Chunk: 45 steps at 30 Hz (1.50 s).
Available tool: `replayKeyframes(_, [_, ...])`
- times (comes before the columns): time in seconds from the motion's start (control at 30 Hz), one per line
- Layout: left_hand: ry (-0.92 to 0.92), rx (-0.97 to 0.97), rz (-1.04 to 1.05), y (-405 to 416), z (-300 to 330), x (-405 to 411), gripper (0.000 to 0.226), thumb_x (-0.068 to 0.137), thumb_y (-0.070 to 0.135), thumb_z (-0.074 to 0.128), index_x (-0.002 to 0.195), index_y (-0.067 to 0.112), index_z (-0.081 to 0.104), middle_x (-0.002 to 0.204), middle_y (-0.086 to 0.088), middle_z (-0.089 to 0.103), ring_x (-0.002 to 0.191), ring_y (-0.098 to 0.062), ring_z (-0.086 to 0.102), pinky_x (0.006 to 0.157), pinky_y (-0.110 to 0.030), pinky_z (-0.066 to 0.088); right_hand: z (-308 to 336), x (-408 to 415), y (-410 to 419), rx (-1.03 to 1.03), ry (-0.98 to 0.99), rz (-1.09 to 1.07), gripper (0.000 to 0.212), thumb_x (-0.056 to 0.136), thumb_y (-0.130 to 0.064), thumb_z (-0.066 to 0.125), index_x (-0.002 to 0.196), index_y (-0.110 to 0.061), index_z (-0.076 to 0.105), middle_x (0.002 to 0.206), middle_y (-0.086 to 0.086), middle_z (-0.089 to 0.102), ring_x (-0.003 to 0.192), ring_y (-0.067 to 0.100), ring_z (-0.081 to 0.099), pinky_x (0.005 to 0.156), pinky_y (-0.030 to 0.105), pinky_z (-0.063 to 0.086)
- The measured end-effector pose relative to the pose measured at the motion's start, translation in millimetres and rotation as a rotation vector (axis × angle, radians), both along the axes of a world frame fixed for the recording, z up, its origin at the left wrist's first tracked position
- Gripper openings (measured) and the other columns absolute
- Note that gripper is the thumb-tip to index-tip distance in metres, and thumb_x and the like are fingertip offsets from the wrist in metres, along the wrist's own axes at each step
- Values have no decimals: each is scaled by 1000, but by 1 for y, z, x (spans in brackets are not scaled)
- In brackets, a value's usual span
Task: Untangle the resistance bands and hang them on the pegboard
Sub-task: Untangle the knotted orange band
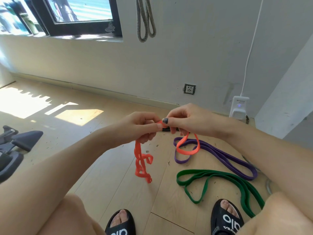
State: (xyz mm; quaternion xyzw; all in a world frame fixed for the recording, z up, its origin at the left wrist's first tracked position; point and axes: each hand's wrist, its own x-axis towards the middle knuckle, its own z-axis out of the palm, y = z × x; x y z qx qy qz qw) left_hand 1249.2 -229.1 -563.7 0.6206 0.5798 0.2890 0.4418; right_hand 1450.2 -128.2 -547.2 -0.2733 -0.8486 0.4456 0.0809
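Both hands [144, 128] [184, 119] pinch orange band [141, 160]; slides [227, 217] unreadable.

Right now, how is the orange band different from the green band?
The orange band is held up in the air, pinched between the left hand and the right hand; the green band lies on the floor, untouched. The orange band is twisted and bunched where it hangs below the left hand; the green band lies in long flat loops. The orange band looks thinner than the green band. Both are stretchy loops not yet hung up.
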Motion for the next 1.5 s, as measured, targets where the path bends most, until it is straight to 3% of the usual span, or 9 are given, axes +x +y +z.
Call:
replayKeyframes(0.23, [77, -159, -58, -2, -2, -10, 38, 105, 42, 49, 101, 8, 64, 95, -10, 71, 98, -27, 70, 98, -38, 55, 1, -1, 1, 25, -52, 7, 31, 103, -34, 59, 87, -13, 76, 55, -17, 50, 53, 0, 47, 53, 15, 42])
replayKeyframes(0.37, [-119, -198, -50, -3, 0, -12, 22, 93, 32, 51, 91, 15, 64, 84, -5, 61, 80, -21, 60, 88, -36, 56, 5, -1, 5, 58, -39, -18, 31, 102, -40, 59, 84, -20, 76, 64, -7, 51, 60, 7, 50, 58, 23, 41])
replayKeyframes(0.5, [-3, -175, -86, -4, -1, -11, 18, 92, 31, 56, 90, 15, 63, 78, 0, 56, 69, -12, 49, 69, -27, 46, 4, 0, 5, 49, -53, 8, 29, 101, -38, 62, 82, -21, 76, 62, -12, 54, 60, 5, 49, 58, 20, 41])
replayKeyframes(0.7, [-25, -228, -90, -4, -3, -15, 23, 90, 29, 55, 101, 13, 68, 89, -1, 66, 86, -16, 62, 86, -29, 53, 5, 3, 6, 47, -56, 6, 30, 99, -41, 63, 79, -24, 77, 68, -3, 54, 64, 10, 50, 64, 30, 42])
replayKeyframes(0.9, [54, -108, -72, -6, 0, -12, 16, 104, 17, 55, 94, 12, 66, 79, -2, 64, 77, -17, 60, 81, -31, 55, 1, 0, 4, -81, -3, -27, 24, 102, -32, 60, 92, -16, 75, 73, -7, 69, 69, 1, 62, 65, 15, 44])
replayKeyframes(1.03, [9, -112, -63, -7, 2, -8, 22, 105, 17, 52, 90, 18, 68, 77, -7, 51, 66, -14, 46, 65, -25, 46, -4, 0, 3, -74, -11, -14, 14, 100, -30, 64, 107, -21, 72, 79, -5, 72, 72, 3, 64, 66, 15, 48])
replayKeyframes(1.2, [15, -158, -58, -6, 4, -7, 23, 107, 19, 49, 97, 14, 69, 73, -5, 54, 59, -13, 37, 54, -22, 36, -4, -1, 5, 16, -33, 3, 12, 98, -34, 67, 98, -26, 76, 69, -15, 63, 63, -1, 53, 62, 20, 43])
replayKeyframes(1.4, [55, -180, -79, -6, 5, -7, 27, 108, 31, 45, 97, 22, 68, 79, -11, 46, 64, -16, 39, 61, -26, 43, 1, 4, 8, 39, -56, 15, 16, 98, -41, 66, 96, -30, 78, 69, -10, 59, 62, 6, 48, 62, 30, 41])
replayKeyframes(1.5, [97, -181, -44, -6, 1, -10, 19, 105, 31, 52, 102, 18, 64, 80, -4, 59, 69, -16, 51, 70, -28, 50, 2, 5, 8, 28, -55, 0, 19, 98, -41, 66, 98, -27, 78, 70, -9, 59, 62, 6, 49, 64, 31, 42])
